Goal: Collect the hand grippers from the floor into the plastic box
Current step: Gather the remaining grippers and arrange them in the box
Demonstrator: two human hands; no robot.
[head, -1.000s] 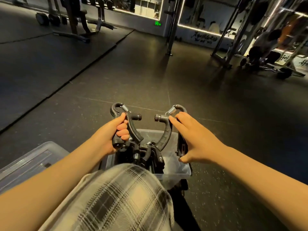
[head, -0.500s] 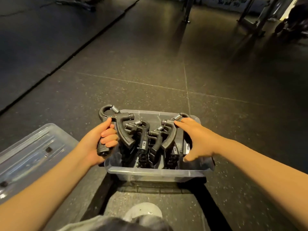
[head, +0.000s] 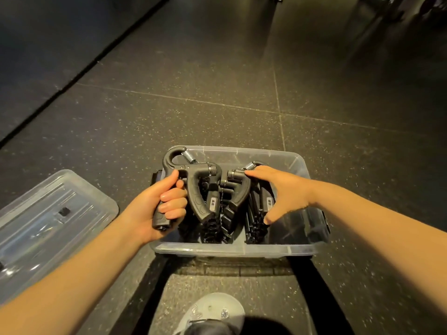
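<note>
The plastic box [head: 232,250] stands on the floor [head: 217,93].

Left hand [head: 157,209]: fingers and thumb wrapped round the outer handle of a black hand gripper [head: 193,175]. The gripper is upright at the left end of the box, its spring loop above the rim.

Right hand [head: 285,192]: fingers laid over the top of a second hand gripper [head: 242,189], thumb pointing down beside its outer handle. This gripper stands inside the box, right of centre.

More grippers [head: 212,226] are stacked upright between the two. A clear lid [head: 48,213] lies on the floor left of the box. A grey shoe [head: 212,310] is near the box's front wall.
</note>
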